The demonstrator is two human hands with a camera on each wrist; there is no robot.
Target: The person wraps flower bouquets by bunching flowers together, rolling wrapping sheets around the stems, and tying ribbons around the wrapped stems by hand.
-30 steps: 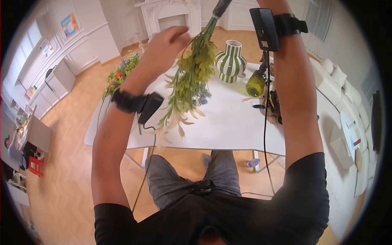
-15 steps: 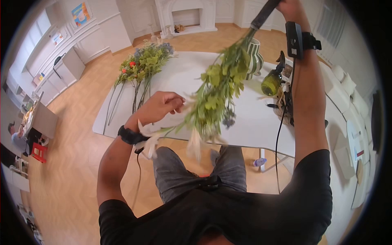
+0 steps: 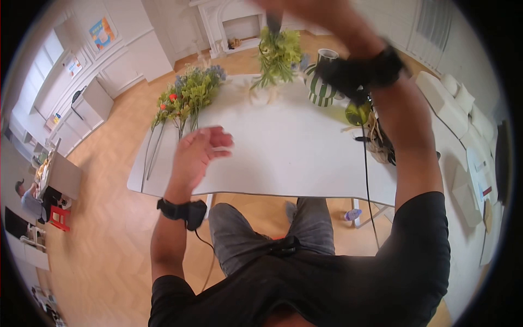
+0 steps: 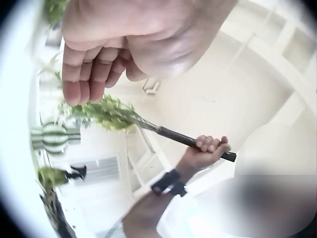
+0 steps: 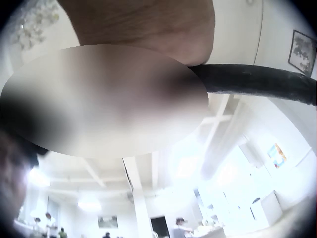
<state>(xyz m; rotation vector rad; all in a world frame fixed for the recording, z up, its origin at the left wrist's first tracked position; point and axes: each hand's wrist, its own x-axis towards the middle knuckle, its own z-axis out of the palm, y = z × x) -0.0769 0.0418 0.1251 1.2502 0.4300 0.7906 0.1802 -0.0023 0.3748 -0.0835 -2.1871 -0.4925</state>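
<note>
High in front, the right hand (image 4: 210, 151) grips the dark wrapped handle (image 4: 176, 137) of a flower bunch, fingers curled round it in the left wrist view. The bunch's green leaves (image 3: 280, 52) hang beyond the table's far edge side, left of the striped vase (image 3: 322, 87), with pale petals lowest. Over the table's left part the left hand (image 3: 199, 155) is held up with relaxed, slightly bent fingers and holds nothing. Behind it lies a second group of flowers (image 3: 190, 95) with red, blue and green parts, stems toward the near edge.
On the right of the white table (image 3: 261, 158) are a green spray bottle (image 3: 357, 113), partly hidden by the right wrist's strap, and a dried brownish bundle (image 3: 378, 141). A purple-capped bottle (image 3: 352, 215) is on the floor. A person (image 3: 31, 201) is at the far left.
The right hand and bunch have swung left and away from the body, and the petals no longer hang near the left wrist. The left hand has turned, its fingers less curled.
</note>
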